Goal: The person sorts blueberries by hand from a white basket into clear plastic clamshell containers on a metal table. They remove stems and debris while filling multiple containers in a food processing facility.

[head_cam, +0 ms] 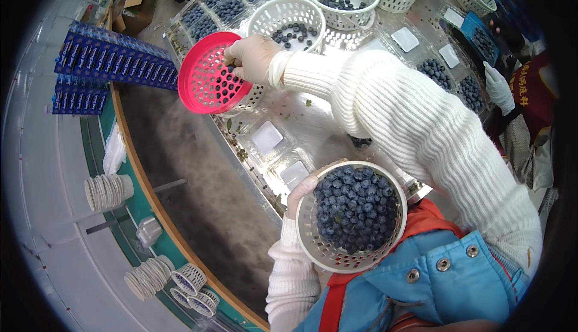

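Observation:
My left hand [303,195], in a thin glove, grips the rim of a white plastic basket [309,246] against my front. Blueberries [354,207] fill much of that basket, with a bit of green among them. My right arm is stretched far forward over the metal table [311,124]. At its end my gloved right hand [254,59] is over a pink perforated plastic colander [192,79]. Dark berries [231,67] show between its thumb and fingers. The colander sits on a white basket [253,101], and more dark berries show at its holes.
Clear clamshell boxes of blueberries [230,9] line the table's far side. Other white baskets [286,13] stand behind the colander. Clear boxes with white pads [267,137] lie nearer. Blue printed cartons [113,54] are stacked left. A co-worker's gloved hand [499,89] is at right.

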A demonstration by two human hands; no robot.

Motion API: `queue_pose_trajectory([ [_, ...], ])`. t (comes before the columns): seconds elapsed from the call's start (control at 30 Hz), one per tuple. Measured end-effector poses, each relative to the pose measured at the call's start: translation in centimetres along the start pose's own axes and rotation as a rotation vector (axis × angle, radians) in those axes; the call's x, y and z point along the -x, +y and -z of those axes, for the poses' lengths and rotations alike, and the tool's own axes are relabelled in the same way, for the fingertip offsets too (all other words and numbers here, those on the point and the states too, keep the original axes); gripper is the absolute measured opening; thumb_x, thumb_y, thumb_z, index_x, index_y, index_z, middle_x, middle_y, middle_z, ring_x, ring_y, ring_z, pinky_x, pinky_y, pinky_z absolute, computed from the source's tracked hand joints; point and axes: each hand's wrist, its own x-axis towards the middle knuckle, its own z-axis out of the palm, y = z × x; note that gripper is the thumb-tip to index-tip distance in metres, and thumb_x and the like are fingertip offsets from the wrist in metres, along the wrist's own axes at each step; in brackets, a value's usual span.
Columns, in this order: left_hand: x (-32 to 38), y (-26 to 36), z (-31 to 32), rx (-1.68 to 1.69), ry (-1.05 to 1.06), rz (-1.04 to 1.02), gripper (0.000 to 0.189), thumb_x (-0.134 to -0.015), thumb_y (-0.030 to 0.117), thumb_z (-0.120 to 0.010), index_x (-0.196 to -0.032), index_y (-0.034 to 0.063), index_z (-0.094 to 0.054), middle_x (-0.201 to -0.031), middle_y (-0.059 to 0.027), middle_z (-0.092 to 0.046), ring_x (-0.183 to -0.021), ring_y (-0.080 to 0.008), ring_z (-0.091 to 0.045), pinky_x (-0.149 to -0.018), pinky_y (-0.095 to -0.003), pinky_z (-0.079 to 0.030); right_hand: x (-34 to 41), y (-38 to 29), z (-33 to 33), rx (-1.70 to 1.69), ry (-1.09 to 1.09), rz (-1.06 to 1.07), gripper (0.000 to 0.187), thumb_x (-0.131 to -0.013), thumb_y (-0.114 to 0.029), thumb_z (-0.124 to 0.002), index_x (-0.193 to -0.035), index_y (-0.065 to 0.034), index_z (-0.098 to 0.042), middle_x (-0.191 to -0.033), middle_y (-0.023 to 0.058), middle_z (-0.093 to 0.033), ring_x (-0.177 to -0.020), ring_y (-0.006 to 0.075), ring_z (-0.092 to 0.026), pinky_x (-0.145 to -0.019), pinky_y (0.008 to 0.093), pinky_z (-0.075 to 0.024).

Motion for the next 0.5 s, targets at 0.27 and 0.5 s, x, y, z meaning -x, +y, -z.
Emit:
queue_pose_trajectory([
  [0.27,1.2,0.4,0.1,0.027,-0.047,-0.040,0.061,-0.093,0.032,-0.051,-0.138,-0.0082,-0.050,-0.134,-0.0234,-0.060,-0.122,-0.0336,-0.061,-0.108,-0.0454,-0.047,2.4,0.5,1.7,-0.097,-0.008,0.001,0.027,-0.088,-0.017,-0.066,-0.113,-0.0102,-0.072,-0.104,0.0098,-0.075,-0.097,0.0229,-0.072,-0.090,0.0341,-0.0558],
  [0.5,0.8,0.3,-1.2,0.000,-0.006,-0.030,0.058,-0.093,0.033,-0.048,-0.135,-0.0064,-0.054,-0.132,-0.0226,-0.062,-0.117,-0.0345,-0.063,-0.106,-0.0469,-0.048,10.3,1.8,4.6,-0.150,-0.096,-0.028,0.019,-0.088,-0.012,-0.066,-0.103,-0.0036,-0.075,-0.093,0.0140,-0.075,-0.082,0.0185,-0.071,-0.076,0.0303,-0.0561],
])
